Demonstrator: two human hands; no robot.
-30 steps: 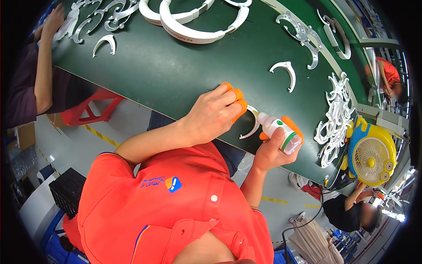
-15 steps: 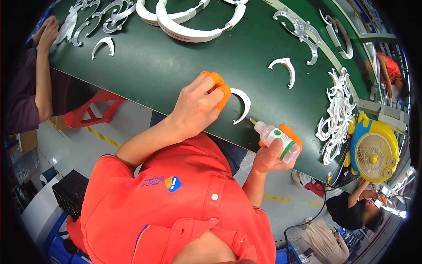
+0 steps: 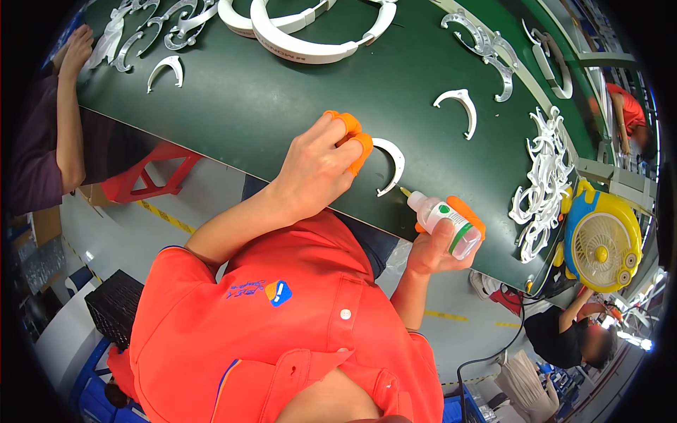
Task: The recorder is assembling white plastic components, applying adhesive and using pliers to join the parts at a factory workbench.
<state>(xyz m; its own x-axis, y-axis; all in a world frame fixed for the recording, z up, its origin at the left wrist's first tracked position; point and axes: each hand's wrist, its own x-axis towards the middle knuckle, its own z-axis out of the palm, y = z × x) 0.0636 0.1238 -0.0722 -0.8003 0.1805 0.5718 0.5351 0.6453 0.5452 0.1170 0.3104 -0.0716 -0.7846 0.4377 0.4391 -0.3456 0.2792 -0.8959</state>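
The white crescent point(image 3: 390, 163) lies mid-frame on the green table point(image 3: 233, 106) — the left hand point(image 3: 317, 166) pins its upper end with curled, orange-capped fingertips point(image 3: 360, 148). Just below and to the right, the right hand point(image 3: 434, 248) wraps a small glue bottle point(image 3: 444, 220), nozzle aimed at the crescent's lower tip. Gluing looks to be the step; the next move calls for a steady nozzle. More white parts point(image 3: 543, 183) are heaped at right.

Dark green table point(image 3: 268, 106) with scattered white curved plastic pieces point(image 3: 391, 164) and large white hoops point(image 3: 310, 49).
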